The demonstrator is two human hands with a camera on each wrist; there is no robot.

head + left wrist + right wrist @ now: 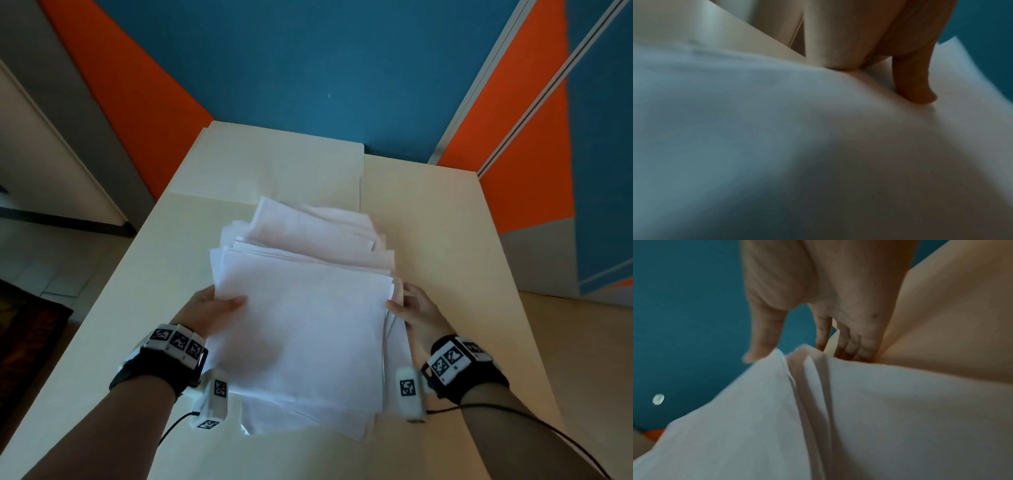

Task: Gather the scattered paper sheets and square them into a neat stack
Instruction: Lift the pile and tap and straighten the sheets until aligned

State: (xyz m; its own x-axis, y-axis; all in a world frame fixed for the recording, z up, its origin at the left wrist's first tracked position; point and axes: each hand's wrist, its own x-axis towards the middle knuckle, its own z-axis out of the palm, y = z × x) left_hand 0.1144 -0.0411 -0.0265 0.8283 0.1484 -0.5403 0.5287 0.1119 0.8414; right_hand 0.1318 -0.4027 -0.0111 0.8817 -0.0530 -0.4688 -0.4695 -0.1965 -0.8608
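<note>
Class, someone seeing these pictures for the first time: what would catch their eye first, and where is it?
First, the pile of white paper sheets in the middle of the cream table, its far edges fanned and uneven. Next, the left hand and right hand gripping its two sides. Behind, the blue and orange wall stands out.

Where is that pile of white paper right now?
In the head view the pile of white paper sits mid-table on the cream table, held between the left hand at its left edge and the right hand at its right edge.
</note>
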